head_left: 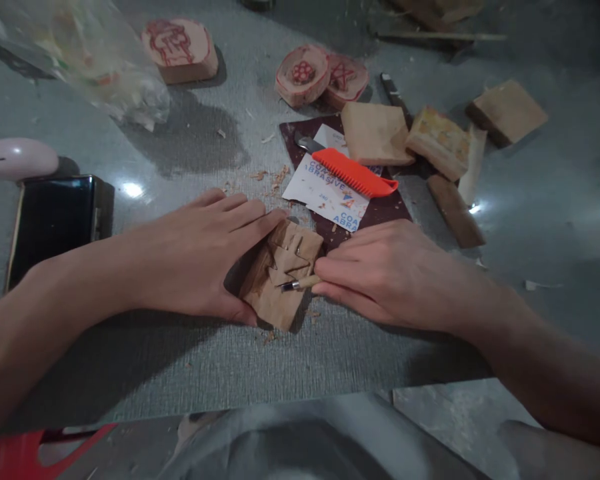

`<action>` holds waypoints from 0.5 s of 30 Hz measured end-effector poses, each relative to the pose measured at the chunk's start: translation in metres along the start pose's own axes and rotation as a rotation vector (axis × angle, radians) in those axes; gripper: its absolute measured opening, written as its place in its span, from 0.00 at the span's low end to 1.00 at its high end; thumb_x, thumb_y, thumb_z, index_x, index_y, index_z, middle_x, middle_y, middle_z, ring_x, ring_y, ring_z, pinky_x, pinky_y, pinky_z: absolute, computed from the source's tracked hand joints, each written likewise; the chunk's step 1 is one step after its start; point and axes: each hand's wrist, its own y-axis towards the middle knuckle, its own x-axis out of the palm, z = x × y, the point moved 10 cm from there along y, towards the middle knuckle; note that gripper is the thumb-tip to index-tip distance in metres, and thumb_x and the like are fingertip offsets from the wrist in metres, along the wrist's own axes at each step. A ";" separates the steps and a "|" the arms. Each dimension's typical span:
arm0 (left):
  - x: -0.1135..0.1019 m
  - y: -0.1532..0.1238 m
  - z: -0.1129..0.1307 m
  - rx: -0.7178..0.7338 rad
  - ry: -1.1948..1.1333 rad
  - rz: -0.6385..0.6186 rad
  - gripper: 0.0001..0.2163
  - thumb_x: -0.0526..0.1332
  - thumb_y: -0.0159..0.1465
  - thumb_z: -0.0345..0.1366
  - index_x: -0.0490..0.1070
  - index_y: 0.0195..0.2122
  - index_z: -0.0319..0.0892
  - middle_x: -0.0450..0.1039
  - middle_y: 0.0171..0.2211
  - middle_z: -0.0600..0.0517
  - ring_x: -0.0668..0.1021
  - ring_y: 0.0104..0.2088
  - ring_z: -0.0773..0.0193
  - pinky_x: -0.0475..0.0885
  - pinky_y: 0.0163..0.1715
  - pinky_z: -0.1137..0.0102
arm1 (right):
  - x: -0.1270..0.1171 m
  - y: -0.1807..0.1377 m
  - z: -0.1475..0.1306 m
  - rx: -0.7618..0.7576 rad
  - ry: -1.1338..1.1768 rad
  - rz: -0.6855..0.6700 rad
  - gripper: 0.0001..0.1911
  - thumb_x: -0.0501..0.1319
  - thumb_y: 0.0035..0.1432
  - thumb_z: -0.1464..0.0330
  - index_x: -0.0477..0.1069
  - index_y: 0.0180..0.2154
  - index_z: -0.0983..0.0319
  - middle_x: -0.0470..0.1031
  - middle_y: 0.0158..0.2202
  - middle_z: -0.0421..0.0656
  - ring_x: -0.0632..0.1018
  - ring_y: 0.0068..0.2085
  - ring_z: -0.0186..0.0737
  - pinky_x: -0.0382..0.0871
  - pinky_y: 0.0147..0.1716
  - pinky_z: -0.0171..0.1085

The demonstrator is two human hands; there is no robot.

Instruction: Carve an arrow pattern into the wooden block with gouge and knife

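Observation:
A small wooden block (pixel 280 277) with a shape carved into its top lies on the grey table (pixel 180 360) in front of me. My left hand (pixel 200 257) lies over the block's left side, fingers flat along its upper edge and thumb at its lower edge, holding it down. My right hand (pixel 385 277) is closed round a thin carving tool (pixel 300 283). The tool's metal tip rests on the carved shape. Wood chips lie around the block.
Behind the block lie a dark board (pixel 380 210) with abrasive paper sheets (pixel 325 193), an orange comb-like tool (pixel 355 173) and several wood blocks (pixel 375 133). Red-marked carved rounds (pixel 303 75) sit farther back. A black box (pixel 55 217) and plastic bag (pixel 90 53) are at left.

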 end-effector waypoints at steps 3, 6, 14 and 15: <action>-0.001 0.001 0.000 0.003 0.020 0.001 0.58 0.71 0.61 0.76 0.65 0.83 0.42 0.80 0.69 0.35 0.81 0.67 0.31 0.71 0.73 0.44 | 0.000 -0.002 0.002 -0.006 0.016 -0.031 0.23 0.52 0.90 0.61 0.70 0.37 0.57 0.76 0.29 0.38 0.70 0.29 0.39 0.50 0.33 0.44; -0.001 0.000 0.000 0.014 0.021 0.010 0.61 0.73 0.60 0.76 0.64 0.83 0.37 0.80 0.70 0.32 0.81 0.68 0.29 0.71 0.74 0.42 | -0.002 -0.004 0.004 0.000 0.009 -0.036 0.23 0.52 0.90 0.61 0.69 0.36 0.57 0.76 0.29 0.38 0.68 0.28 0.40 0.49 0.33 0.44; -0.001 0.000 0.000 -0.006 0.004 0.012 0.62 0.69 0.61 0.78 0.62 0.85 0.37 0.78 0.72 0.31 0.80 0.70 0.27 0.70 0.75 0.41 | -0.004 -0.004 0.002 0.030 -0.016 -0.001 0.24 0.51 0.90 0.60 0.69 0.36 0.56 0.72 0.27 0.36 0.68 0.26 0.39 0.50 0.32 0.44; -0.001 0.000 0.000 -0.003 0.004 0.014 0.63 0.70 0.61 0.78 0.62 0.85 0.36 0.78 0.72 0.31 0.80 0.69 0.27 0.71 0.74 0.41 | -0.003 -0.004 0.001 0.028 -0.015 -0.011 0.24 0.51 0.90 0.60 0.69 0.36 0.57 0.72 0.27 0.36 0.68 0.26 0.39 0.50 0.32 0.44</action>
